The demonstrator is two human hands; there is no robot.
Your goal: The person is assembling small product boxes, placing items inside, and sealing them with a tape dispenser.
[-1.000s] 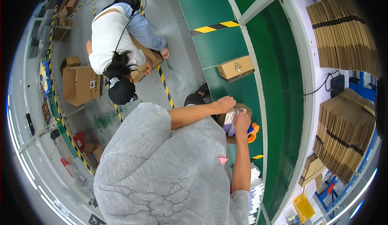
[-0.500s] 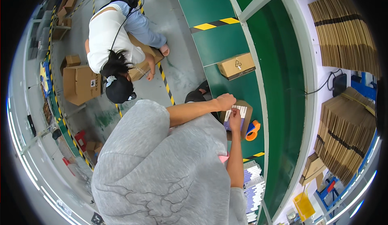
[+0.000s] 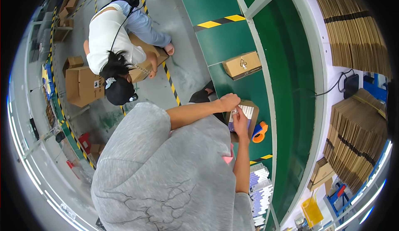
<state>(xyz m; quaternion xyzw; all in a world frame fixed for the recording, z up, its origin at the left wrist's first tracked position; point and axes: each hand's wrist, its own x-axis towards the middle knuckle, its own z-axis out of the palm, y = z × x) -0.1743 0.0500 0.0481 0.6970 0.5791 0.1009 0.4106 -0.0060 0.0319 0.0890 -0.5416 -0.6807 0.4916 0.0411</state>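
My left hand (image 3: 230, 102) is closed, its fingers pinched together over the top of a brown carton (image 3: 254, 119) on the green bench. Just below it my right hand (image 3: 240, 123) is also closed, with thumb and fingertips meeting near a small pale bit. What either hand grips is too small to tell. Between and behind the fingers shows a white-and-purple printed item (image 3: 247, 111) on or in the carton; my hands partly cover it. An orange-and-blue tape dispenser (image 3: 259, 132) rests on the bench right beside the carton.
A closed carton (image 3: 242, 65) stands farther along the bench (image 3: 216, 44). White-and-purple packs (image 3: 260, 189) lie nearer me. Stacks of flat cardboard (image 3: 353, 33) fill the right-hand shelf. At left a person (image 3: 110, 38) bends over a carton, near an open carton (image 3: 85, 87).
Both my hands stay over the carton, shifting slightly; a small pale bit now shows at my right fingertips. The bending person's hand has moved a little.
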